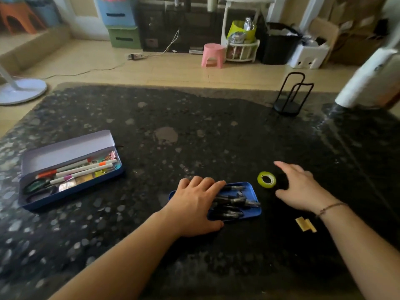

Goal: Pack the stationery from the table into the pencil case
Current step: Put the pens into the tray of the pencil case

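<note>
Under the left hand point(195, 203), whose straight fingers are pressing flat on it, a shallow blue tray point(254, 213) of dark pens point(232, 204) is sitting on the dark worktop point(194, 131). Just beyond the right hand point(300, 187), which is hovering spread wide and holding nothing, a yellow-green tape roll point(266, 179) is lying flat. Well off to the left hand's left, the open pencil case point(65, 152) is holding markers and scissors.

The room is dim, with soft light coming from the far side and shining pale on the dark table point(194, 109), and the picture's edges look bent and blurry.
</note>
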Demonstrator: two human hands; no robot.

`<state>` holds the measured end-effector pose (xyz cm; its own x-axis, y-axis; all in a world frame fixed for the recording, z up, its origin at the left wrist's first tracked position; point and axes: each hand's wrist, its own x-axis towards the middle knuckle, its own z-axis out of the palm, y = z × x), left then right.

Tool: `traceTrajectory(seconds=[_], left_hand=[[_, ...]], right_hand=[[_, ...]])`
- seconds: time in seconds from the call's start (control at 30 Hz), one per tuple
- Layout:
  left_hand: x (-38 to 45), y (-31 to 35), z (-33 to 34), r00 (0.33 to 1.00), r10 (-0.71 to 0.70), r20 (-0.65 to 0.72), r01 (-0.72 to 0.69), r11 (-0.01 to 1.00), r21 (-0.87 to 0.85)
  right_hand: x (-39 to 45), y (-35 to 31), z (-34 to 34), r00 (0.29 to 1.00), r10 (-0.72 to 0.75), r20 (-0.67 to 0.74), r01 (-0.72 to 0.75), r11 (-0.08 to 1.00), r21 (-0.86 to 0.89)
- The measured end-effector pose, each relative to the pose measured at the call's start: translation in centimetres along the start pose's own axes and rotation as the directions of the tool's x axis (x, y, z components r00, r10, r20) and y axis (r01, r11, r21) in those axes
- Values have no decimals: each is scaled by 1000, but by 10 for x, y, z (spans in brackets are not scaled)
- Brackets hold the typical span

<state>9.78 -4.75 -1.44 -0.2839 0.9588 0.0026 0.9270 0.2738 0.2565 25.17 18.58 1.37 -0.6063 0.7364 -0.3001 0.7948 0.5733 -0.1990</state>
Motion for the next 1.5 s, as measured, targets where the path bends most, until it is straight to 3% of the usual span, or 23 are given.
traceTrajectory(seconds=[0.07,0.13,0.27,0.4,0.53,0.63,0.83,0.97,1.07,1.33,1.5], left_hand=[[2,0,0,1000,-5,2,5,1000,15],[1,-3,-2,1000,-19,18,18,1000,21],[-8,-9,-5,999,-45,31,43,998,52],[-25,-17,-13,996,-66,60,63,997,52],[-41,-25,-24,986,-156,54,157,987,-12],[-50,-31,-29,966,-234,109,240,969,-53],[-52,-36,-34,952,-250,178,274,953,-126],[-51,-42,-38,956,-220,196,256,949,-186],[-49,-47,-41,959,-239,149,269,936,-227],[-46,-51,-42,932,-346,104,361,888,-286],[-50,-47,-38,946,-321,39,321,921,-218]], right_hand=[[-1,-11,3,991,-135,21,133,989,65],[-5,-20,8,981,-194,-18,194,981,23],[-13,-28,11,976,-185,-115,179,982,-55],[-28,-22,11,975,-197,-104,189,979,-79],[-56,-34,18,883,-318,-345,362,930,69],[-77,-55,33,828,-462,-318,502,864,51],[-74,-71,51,768,-584,-262,617,784,63],[-58,-59,43,800,-399,-448,481,873,81],[-44,-52,40,867,-323,-379,347,938,-4],[-38,-70,48,842,-436,-318,445,894,-47],[-48,-76,42,841,-427,-333,431,900,-66]])
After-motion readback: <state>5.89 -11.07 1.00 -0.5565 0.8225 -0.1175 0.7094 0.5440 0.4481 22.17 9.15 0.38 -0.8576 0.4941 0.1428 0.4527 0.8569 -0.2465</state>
